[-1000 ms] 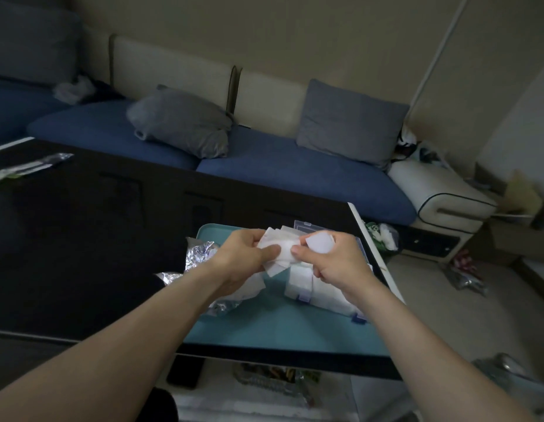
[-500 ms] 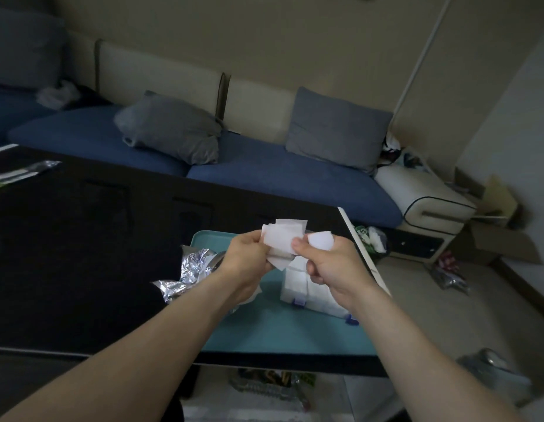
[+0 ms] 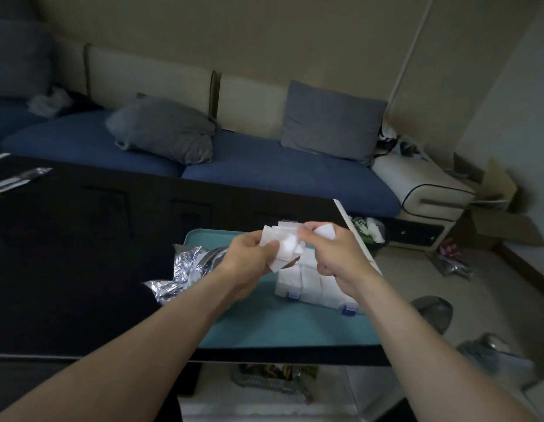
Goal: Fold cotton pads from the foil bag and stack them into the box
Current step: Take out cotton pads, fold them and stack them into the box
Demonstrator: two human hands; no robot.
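Observation:
Both hands are raised above a teal tray (image 3: 283,327) on a dark table. My left hand (image 3: 249,254) grips a small bundle of white cotton pads (image 3: 283,242). My right hand (image 3: 337,254) pinches the bundle's right edge and also holds a folded white pad (image 3: 325,230) by the thumb. Below the hands stands a clear box (image 3: 307,283) with blue latches, packed with white folded pads. A crumpled silver foil bag (image 3: 185,271) lies on the tray's left side, partly behind my left wrist.
The dark table (image 3: 82,254) stretches left, with a shiny packet (image 3: 18,178) at its far left. A blue sofa with grey cushions (image 3: 164,129) stands behind. The table's right edge (image 3: 356,236) drops to a floor with bags and a cardboard box (image 3: 502,220).
My hands have stayed together over the tray, shifting the pad bundle slightly. My right thumb now reaches further onto the bundle. The camera has tilted a little.

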